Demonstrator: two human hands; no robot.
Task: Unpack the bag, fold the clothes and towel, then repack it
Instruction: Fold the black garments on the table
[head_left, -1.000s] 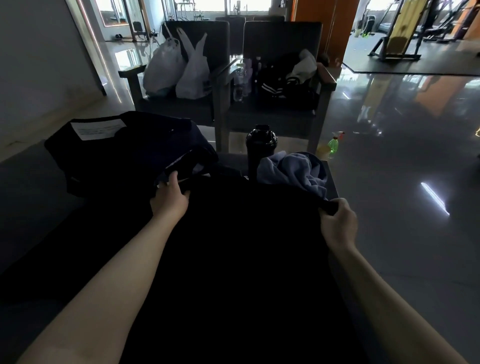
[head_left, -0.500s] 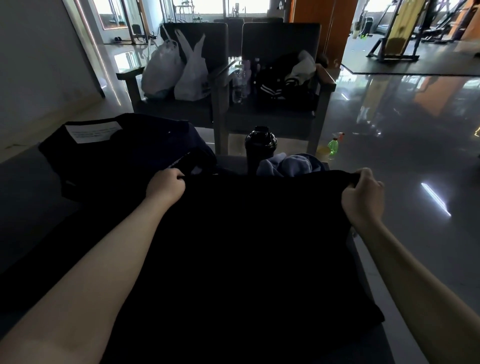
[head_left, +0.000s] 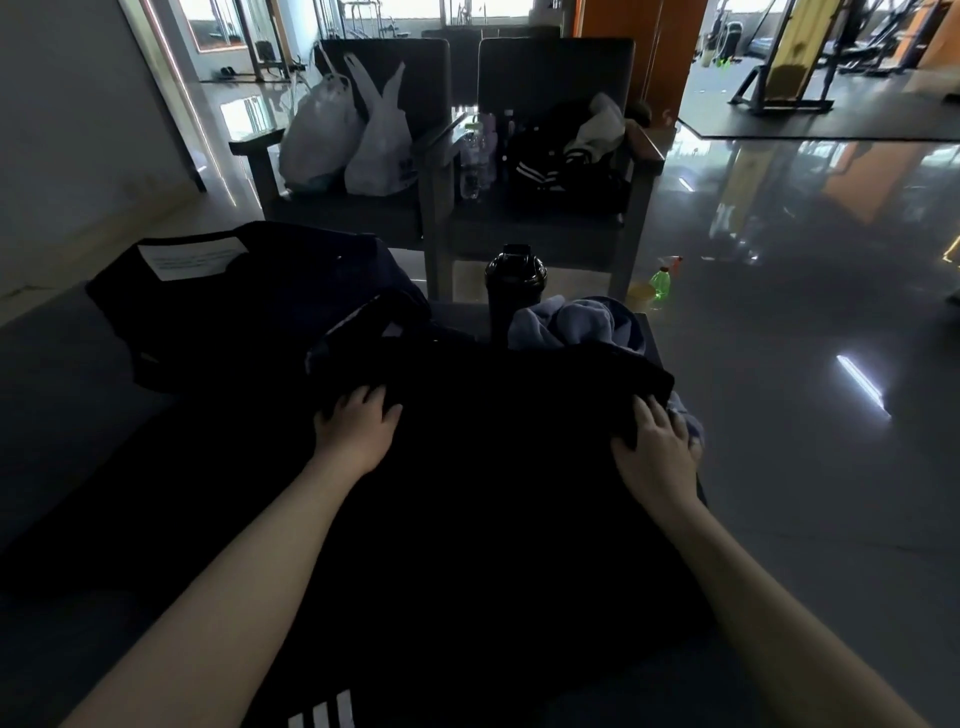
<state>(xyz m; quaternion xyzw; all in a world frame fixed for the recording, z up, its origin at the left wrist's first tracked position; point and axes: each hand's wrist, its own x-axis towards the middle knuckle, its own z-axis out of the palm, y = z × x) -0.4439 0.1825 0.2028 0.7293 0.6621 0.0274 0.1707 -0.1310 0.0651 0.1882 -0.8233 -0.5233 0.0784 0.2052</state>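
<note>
The black garment (head_left: 498, 493) lies spread on the desk (head_left: 57, 395) right in front of you, its far edge reaching the bag (head_left: 249, 306) and the towel (head_left: 576, 322). Your left hand (head_left: 358, 428) rests flat on its far left corner, fingers straight and a little spread. Your right hand (head_left: 657, 447) presses flat on the far right corner, fingers straight, at the desk's right edge. The cloth is so dark that its folds cannot be made out; it seems to lie in one broad layer. The dark bag sits at the far left of the desk with a white label (head_left: 192, 257) on top. A black bottle (head_left: 514, 291) stands upright between the bag and the crumpled blue-grey towel, just beside the towel. Beyond the desk stand two chairs (head_left: 556, 67), one holding white plastic bags (head_left: 348, 140).
</note>
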